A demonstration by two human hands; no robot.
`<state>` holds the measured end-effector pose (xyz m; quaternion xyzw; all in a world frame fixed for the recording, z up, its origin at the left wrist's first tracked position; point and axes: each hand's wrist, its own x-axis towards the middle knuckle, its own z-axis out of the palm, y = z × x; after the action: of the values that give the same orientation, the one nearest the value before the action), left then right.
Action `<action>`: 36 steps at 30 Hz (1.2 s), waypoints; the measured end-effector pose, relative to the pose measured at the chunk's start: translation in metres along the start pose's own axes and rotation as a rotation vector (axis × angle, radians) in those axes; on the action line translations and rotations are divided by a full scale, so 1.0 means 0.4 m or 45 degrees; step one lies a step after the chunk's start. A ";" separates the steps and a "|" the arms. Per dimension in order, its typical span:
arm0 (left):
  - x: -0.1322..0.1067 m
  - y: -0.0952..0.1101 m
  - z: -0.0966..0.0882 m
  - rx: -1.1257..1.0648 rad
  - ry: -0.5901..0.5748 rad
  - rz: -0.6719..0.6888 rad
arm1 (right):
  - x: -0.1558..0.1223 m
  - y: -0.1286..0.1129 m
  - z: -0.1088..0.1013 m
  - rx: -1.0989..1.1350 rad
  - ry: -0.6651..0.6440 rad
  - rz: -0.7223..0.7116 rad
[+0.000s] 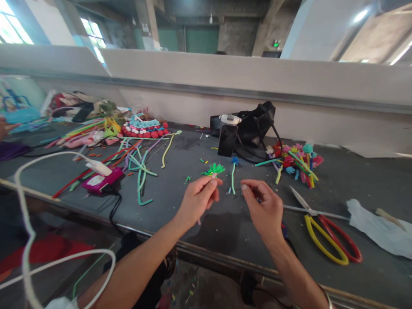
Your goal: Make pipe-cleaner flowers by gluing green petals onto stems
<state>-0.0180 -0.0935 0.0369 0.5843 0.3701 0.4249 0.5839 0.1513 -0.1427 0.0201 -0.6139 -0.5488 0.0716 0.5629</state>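
My left hand pinches a green pipe-cleaner flower just below its fringed head. A pale pink stem end shows under that hand. My right hand is curled, thumb and forefinger drawn together; whatever they hold, if anything, is too small to make out. Between the hands, a little farther back, lies a blue pipe-cleaner flower on a light green stem. Small green and yellow clippings are scattered beside the green flower.
Scissors with red and yellow handles lie at right, near white paper. A flower bundle, phone and black bag stand behind. Loose pipe cleaners and a purple power adapter with cables are left.
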 end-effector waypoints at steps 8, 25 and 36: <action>0.028 0.009 -0.056 -0.026 0.094 0.028 | -0.007 0.014 0.025 -0.008 -0.102 0.001; 0.016 -0.026 -0.041 0.262 0.014 0.096 | -0.032 0.011 0.049 -0.013 -0.209 -0.057; 0.004 -0.017 -0.026 0.465 0.098 0.236 | -0.033 -0.022 0.032 -0.024 -0.072 -0.142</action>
<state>-0.0266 -0.0878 0.0296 0.6955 0.4077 0.4246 0.4120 0.1320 -0.1469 0.0153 -0.5853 -0.5985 0.0522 0.5445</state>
